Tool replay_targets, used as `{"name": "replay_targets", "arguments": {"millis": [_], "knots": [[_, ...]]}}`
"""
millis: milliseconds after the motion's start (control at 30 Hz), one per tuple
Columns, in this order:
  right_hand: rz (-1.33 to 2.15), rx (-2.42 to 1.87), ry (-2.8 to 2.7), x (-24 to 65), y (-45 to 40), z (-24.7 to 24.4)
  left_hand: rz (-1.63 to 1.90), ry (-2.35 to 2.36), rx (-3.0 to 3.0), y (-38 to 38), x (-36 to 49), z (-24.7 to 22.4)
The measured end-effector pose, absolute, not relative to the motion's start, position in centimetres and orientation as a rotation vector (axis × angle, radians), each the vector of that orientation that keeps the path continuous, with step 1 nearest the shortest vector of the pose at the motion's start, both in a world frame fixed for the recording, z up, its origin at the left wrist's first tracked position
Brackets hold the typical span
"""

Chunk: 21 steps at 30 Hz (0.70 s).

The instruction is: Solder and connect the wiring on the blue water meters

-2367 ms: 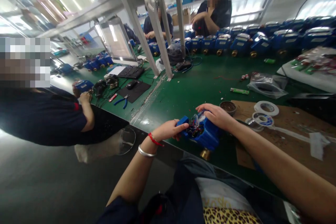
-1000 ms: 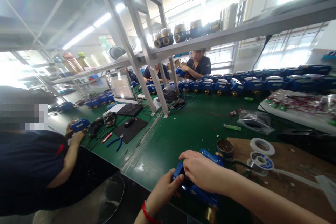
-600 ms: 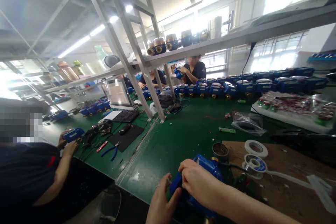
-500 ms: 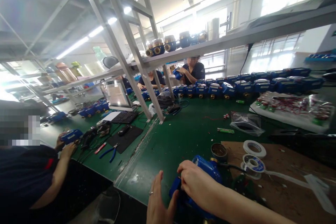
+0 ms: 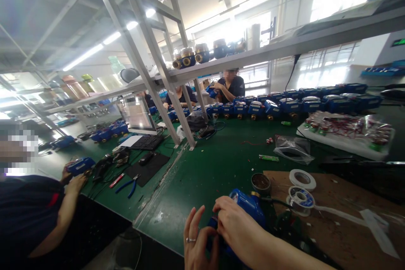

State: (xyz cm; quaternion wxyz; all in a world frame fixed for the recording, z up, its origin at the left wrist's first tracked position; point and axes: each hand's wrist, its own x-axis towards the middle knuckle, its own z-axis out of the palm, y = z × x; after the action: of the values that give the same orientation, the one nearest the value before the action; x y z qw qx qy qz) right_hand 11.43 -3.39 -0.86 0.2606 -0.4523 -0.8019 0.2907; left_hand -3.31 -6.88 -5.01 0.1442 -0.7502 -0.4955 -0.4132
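Head view: your right hand (image 5: 237,225) is curled over a blue meter (image 5: 251,206) at the bench's near edge; your left hand (image 5: 201,247) is beside it, two fingers raised, the others bent toward its left side. Contact is hidden, so you cannot tell whether either hand grips. Your right hand probably steadies the housing — it also blocks much of it from sight. Just past the brass fitting (image 5: 255,194) sits a round tin (image 5: 261,182), with a dark cable (image 5: 278,201) leading right toward a clear spool (image 5: 300,201). The spool and white tape roll (image 5: 302,179) seem placed for easy reach — right of your work. Blue-handled pliers (image 5: 127,186) lie left; a meter row (image 5: 256,109) lines the far side.
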Motion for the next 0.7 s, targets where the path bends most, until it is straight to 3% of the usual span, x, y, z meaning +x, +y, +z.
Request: {"name": "replay_targets", "arguments": {"millis": [333,700], "knots": [[0.625,-1.235,-2.163,11.2,-3.8,-1.6,-1.162,-1.259,-2.108,-7.3,-2.9,-4.5],[0.735,-1.243,-2.212,13.8,-5.3,1.0,-1.188,-1.253,-2.129,-7.7,-2.4,-6.1]]}}
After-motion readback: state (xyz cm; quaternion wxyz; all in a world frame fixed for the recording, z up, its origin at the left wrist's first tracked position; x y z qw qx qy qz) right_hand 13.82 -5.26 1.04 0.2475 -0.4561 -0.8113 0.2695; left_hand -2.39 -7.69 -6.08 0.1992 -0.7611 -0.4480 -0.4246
